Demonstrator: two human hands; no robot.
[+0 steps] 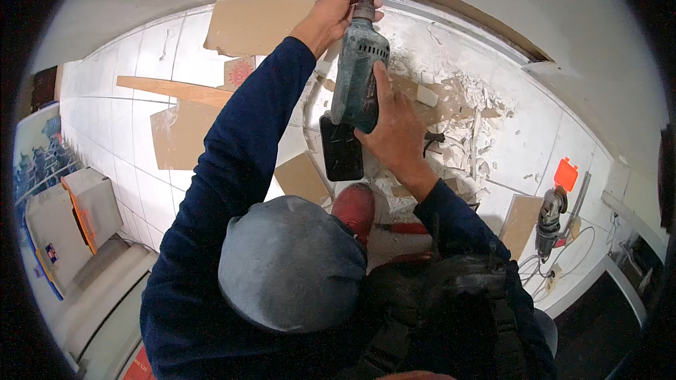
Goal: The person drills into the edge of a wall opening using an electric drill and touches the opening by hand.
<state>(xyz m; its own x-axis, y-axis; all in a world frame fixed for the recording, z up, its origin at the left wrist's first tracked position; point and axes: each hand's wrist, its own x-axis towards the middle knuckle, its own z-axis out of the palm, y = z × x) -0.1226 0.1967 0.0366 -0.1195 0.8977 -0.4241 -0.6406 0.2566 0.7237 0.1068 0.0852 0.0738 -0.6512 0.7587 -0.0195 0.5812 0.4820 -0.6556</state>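
Note:
A dusty green power drill (pixel 358 74) points away from me, its bit reaching the base of the wall. My left hand (pixel 334 17) is closed about the chuck and bit at the far end. Around the rear of the drill body, my right hand (pixel 396 123) is closed, its index finger stretched along the side; the palm hides the grip. A black rectangular piece (pixel 341 151) shows just below the drill's rear; whether it is joined to the drill I cannot tell.
Broken plaster (pixel 468 123) litters the tiled floor at right, below a gap in the wall (pixel 465 10). An angle grinder (pixel 549 222) and cable lie farther right. Cardboard pieces (pixel 257 24) and a wooden strip (pixel 176 89) lie left. White boxes (pixel 91 214) stand far left. My red shoe (pixel 354 211) is below.

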